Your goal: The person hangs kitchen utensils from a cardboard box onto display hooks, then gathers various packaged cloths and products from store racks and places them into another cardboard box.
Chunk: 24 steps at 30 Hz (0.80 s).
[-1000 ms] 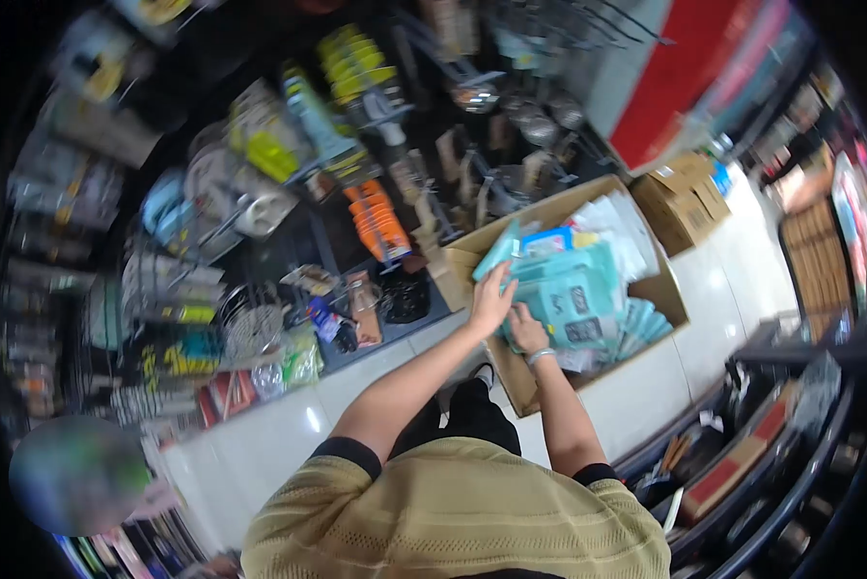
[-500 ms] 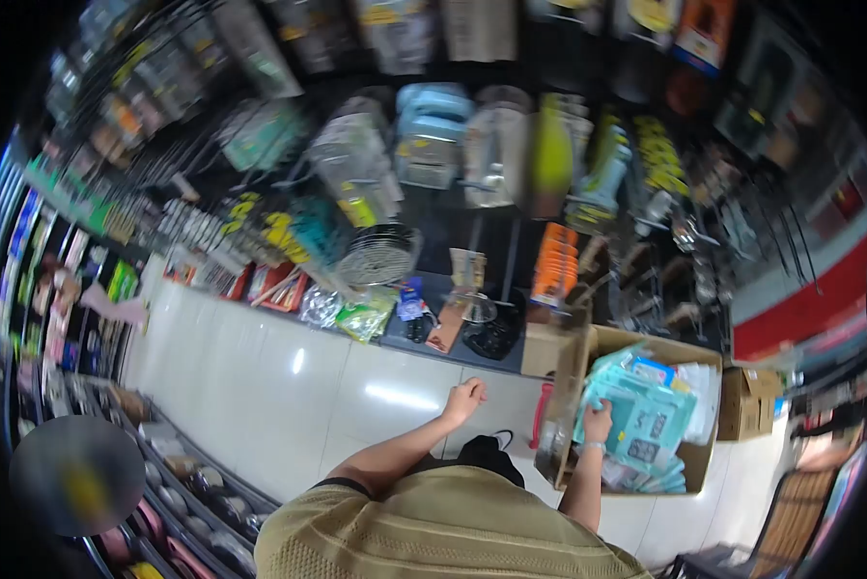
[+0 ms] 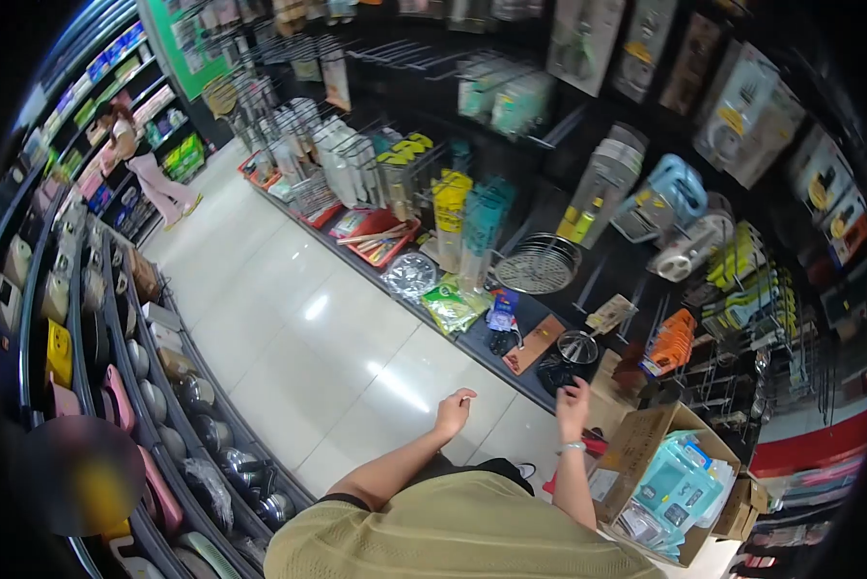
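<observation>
My left hand (image 3: pixel 452 414) is over the floor in front of me, its fingers curled together. A tiny pale spot shows at its fingertips, too small to name. My right hand (image 3: pixel 573 409), with a bracelet at the wrist, is raised near the lower shelf with its fingers apart and nothing in them. Just right of it stands an open cardboard box (image 3: pixel 633 454) holding teal packaged goods (image 3: pixel 680 487). Beyond my right hand, on the shelf, lie a black bundle (image 3: pixel 555 372) and a round metal strainer (image 3: pixel 577 346).
Hanging racks carry orange packs (image 3: pixel 671 341), round metal racks (image 3: pixel 538 263) and blue packaged goods (image 3: pixel 667 198). On the left, a shelf holds pots (image 3: pixel 210 433). A person (image 3: pixel 144 159) stands far down the aisle. A smaller carton (image 3: pixel 740 510) sits behind the box.
My right hand has left the teal packages in the box and moved left and up, its fingers now apart. My view has turned left along the aisle. My left hand stays curled.
</observation>
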Each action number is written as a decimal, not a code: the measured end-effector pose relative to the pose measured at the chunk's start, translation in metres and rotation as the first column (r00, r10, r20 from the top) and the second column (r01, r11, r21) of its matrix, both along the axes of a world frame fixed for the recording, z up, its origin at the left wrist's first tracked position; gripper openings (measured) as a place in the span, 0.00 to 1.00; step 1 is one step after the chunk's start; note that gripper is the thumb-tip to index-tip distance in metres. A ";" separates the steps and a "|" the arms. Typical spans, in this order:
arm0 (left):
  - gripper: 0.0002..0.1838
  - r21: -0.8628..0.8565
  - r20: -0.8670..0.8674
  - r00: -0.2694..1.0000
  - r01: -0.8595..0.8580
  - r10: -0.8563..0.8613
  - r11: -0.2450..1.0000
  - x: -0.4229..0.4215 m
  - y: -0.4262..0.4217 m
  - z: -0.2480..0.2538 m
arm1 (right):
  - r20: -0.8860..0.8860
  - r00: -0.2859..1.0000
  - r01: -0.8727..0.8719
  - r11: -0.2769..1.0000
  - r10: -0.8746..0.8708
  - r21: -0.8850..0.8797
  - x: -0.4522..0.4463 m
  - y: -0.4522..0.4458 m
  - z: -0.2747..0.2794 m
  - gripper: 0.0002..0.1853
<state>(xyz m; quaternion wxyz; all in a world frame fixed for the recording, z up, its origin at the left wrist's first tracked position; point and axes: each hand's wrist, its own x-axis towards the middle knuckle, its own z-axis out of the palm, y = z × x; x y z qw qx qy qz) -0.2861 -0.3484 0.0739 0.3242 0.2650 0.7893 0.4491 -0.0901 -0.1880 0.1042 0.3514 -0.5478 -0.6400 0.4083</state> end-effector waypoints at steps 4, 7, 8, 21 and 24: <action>0.09 0.261 0.049 0.988 -0.152 0.145 0.953 -0.057 -0.045 -0.008 | 0.040 0.850 -0.524 0.851 0.525 -0.034 -0.121 -0.051 0.023 0.20; 0.10 0.244 0.474 0.846 -0.394 0.245 0.886 -0.104 -0.077 -0.005 | 0.036 0.592 -0.804 0.593 0.805 -0.043 -0.184 -0.077 0.024 0.17; 0.10 0.259 0.518 0.806 -0.466 0.285 0.846 -0.116 -0.087 -0.004 | 0.052 0.525 -0.848 0.528 0.849 -0.057 -0.201 -0.086 0.031 0.16; 0.09 0.074 0.623 0.437 -0.859 0.649 0.507 -0.251 -0.170 -0.019 | 0.204 0.316 -0.935 0.341 0.926 -0.098 -0.361 -0.077 0.006 0.13; 0.07 0.067 0.569 0.416 -0.883 0.709 0.465 -0.311 -0.181 -0.014 | 0.215 0.325 -0.927 0.355 0.921 -0.119 -0.418 -0.065 -0.004 0.12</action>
